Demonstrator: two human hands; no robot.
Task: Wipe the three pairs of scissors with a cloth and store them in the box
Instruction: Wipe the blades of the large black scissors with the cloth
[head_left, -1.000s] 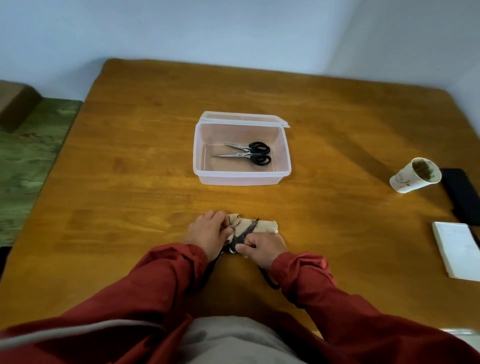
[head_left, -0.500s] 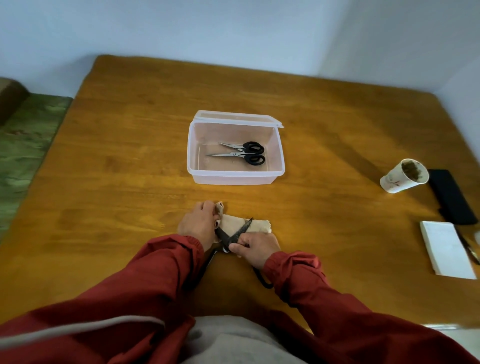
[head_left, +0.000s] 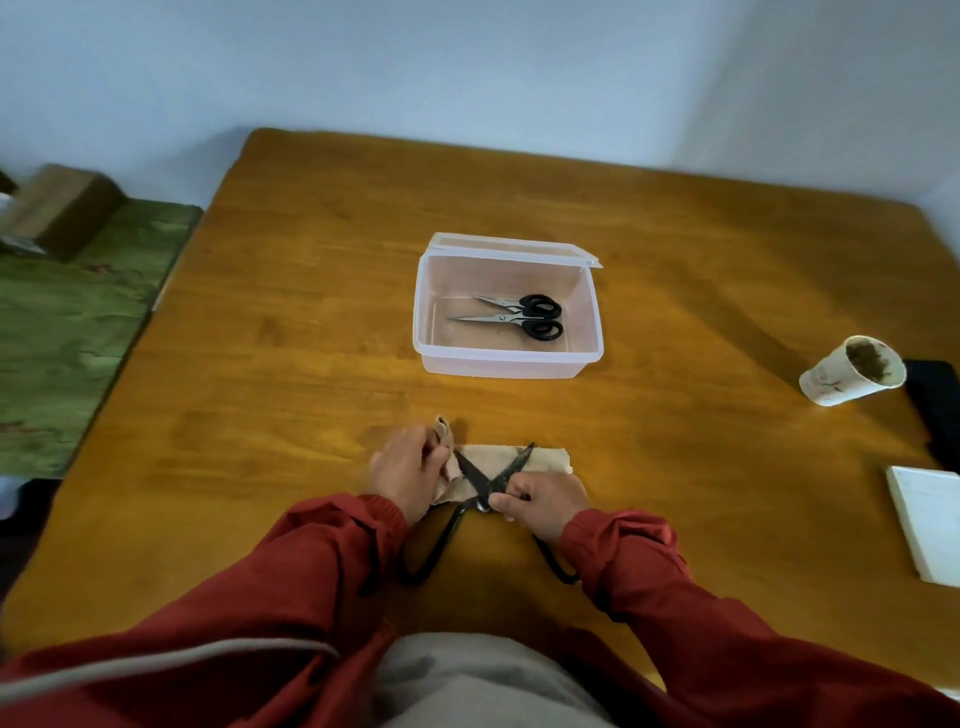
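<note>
Where scissors pivot — right grip pinches

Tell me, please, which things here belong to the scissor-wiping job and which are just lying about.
Job: open black scissors being wiped, cloth, clear box, scissors in the box.
Lying about: paper cup, white pad, black object beside the cup.

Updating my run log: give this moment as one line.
left hand: grips cloth | right hand: pinches large black scissors, blades open | plastic box: black-handled scissors inside
</note>
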